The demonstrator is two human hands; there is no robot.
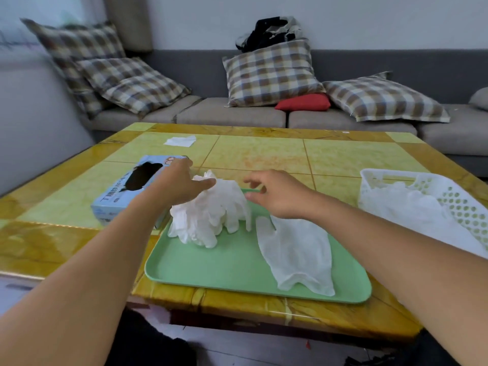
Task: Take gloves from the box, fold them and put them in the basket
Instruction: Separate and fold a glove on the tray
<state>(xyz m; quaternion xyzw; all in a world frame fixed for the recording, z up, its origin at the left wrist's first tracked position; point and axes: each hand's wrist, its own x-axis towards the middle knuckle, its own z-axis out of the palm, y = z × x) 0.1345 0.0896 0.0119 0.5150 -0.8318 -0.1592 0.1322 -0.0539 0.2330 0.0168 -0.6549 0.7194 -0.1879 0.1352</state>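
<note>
The basket (433, 196) runs off the right edge; the left hand (179, 186) hides part of the box (126, 188).

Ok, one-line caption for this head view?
Both hands, left hand and right hand, reach a glove pile on the green tray.

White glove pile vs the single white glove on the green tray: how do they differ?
The heaped pile of white gloves is bunched and stands up in a mound; the single white glove lies spread flat. The pile sits at the far left of the green plastic tray, the single glove on its right side. The left hand touches the pile; the right hand hovers by the single glove's far end. Both are thin, white and on the tray.
</note>
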